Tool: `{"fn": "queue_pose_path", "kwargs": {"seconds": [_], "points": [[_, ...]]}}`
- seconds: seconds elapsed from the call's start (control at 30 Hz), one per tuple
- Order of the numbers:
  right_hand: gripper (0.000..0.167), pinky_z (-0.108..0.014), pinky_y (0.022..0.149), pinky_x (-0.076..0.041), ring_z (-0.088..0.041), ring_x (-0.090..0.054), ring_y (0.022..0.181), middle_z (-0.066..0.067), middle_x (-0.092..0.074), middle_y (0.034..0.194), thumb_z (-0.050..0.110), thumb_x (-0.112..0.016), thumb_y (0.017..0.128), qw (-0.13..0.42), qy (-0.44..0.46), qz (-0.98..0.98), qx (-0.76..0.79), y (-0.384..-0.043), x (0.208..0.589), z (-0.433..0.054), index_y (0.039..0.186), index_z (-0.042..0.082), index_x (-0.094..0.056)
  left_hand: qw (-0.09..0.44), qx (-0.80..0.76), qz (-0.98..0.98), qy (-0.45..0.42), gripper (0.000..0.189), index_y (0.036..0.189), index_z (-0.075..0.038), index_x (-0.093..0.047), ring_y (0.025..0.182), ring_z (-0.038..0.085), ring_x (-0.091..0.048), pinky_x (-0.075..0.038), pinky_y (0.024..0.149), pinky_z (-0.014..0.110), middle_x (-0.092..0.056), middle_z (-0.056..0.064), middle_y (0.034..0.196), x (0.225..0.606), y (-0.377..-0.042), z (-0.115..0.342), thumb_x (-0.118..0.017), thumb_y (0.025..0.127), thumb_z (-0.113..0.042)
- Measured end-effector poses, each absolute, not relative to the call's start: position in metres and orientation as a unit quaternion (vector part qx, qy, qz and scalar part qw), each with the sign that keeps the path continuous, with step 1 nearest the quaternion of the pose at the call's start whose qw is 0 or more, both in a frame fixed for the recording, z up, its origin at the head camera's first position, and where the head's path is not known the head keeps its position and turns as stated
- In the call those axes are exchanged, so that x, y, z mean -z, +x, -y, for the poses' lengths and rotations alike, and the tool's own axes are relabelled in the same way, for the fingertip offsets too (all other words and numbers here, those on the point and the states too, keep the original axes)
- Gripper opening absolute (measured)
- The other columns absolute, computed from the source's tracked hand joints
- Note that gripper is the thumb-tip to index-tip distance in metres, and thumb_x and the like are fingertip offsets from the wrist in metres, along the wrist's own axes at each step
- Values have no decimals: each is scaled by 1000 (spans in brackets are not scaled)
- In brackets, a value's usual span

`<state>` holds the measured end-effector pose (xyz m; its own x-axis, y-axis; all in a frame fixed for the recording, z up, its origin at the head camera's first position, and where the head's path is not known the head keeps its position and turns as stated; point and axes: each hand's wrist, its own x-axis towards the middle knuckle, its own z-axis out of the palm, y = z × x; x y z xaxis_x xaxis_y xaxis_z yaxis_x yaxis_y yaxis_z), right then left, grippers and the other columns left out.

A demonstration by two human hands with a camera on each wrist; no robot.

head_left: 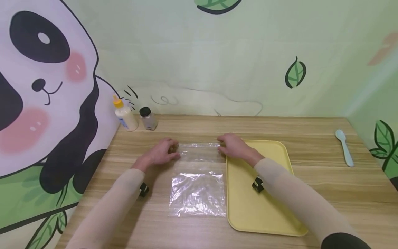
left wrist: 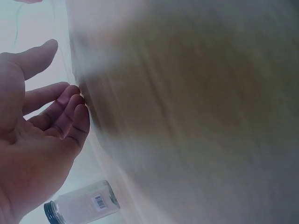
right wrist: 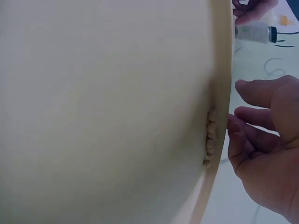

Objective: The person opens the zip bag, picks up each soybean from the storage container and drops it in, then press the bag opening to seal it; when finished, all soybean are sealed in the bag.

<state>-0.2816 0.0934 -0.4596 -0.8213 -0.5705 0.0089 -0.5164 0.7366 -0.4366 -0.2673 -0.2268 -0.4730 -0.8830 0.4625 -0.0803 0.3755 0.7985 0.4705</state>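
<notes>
A clear plastic zip bag [head_left: 197,193] lies flat on the wooden table, its zip end toward the wall. My left hand [head_left: 160,151] is beside the bag's upper left corner. In the left wrist view, the fingers of that hand [left wrist: 44,126] bend loosely, the thumb stands apart, and nothing is gripped. At the upper right corner is my right hand [head_left: 234,145], over the edge of a yellow tray [head_left: 258,214]. Its fingers are also loosely bent with the thumb apart. Several small round beige pieces [right wrist: 211,137] line the tray's inner edge in the right wrist view.
A glue bottle [head_left: 125,116] with a yellow cap and a black-lidded jar [head_left: 148,119] stand at the back left. Far to the right lies a pale blue spoon [head_left: 344,148]. A printed wall [head_left: 192,69] rises behind the table.
</notes>
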Motion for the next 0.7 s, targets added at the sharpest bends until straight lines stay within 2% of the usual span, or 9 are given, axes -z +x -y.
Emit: {"fn": "queue_pose_path", "kwargs": {"seconds": [0.37, 0.7], "points": [[38, -45, 99, -51, -31, -64, 104, -19, -69, 113, 14, -66, 90, 63, -265, -935, 230, -284, 466, -87, 124, -4, -61, 116, -250, -943, 188, 52, 131, -1, -55, 108, 28, -58, -50, 98, 43, -59, 14, 120, 478, -271, 226, -70, 89, -28], [39, -40, 93, -54, -25, -63, 95, -18, -69, 111, 15, -66, 91, 84, -239, -943, 214, -290, 468, -81, 125, -3, -60, 122, -275, -936, 181, 49, 130, 4, -55, 104, 28, -61, -52, 95, 42, -64, 17, 114, 473, -274, 221, -68, 90, -20]]}}
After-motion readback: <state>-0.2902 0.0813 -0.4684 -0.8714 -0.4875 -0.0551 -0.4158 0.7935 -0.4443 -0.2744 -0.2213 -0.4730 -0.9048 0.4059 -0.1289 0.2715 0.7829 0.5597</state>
